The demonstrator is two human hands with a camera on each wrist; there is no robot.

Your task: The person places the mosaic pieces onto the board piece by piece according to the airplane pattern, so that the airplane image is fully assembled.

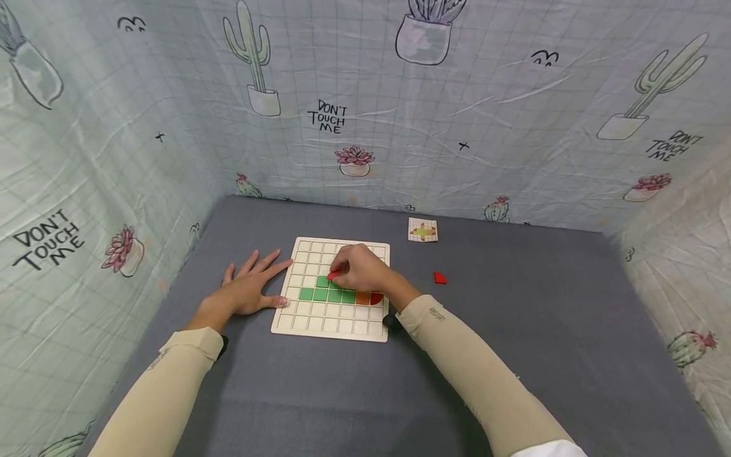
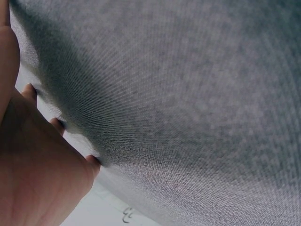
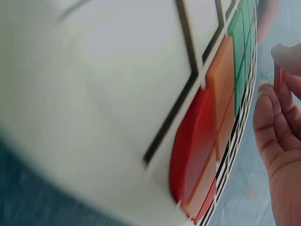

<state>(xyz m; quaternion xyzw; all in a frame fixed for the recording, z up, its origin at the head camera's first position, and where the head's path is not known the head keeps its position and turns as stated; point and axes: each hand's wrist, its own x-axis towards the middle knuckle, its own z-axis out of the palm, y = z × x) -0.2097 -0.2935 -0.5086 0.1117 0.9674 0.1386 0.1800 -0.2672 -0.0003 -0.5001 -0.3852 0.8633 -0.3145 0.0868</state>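
Observation:
A cream grid board [image 1: 311,325] lies on the grey table. Green square tiles [image 1: 306,294], orange tiles [image 1: 363,298] and a red tile with a rounded corner [image 1: 376,299] sit in its cells. My right hand [image 1: 360,270] is over the middle of the board, pinching a small red tile [image 1: 333,275] between thumb and fingers. The right wrist view shows that red tile edge-on. My left hand [image 1: 249,290] lies with spread fingers at the board's left side, thumb and index finger reaching its edge. Part of the board is hidden under the right hand.
One loose red tile [image 1: 440,278] with a curved side lies right of the board. Behind it is a small card [image 1: 422,230] printed with a coloured grid pattern. A cactus-print cloth [image 1: 400,146] walls the table at the back and sides.

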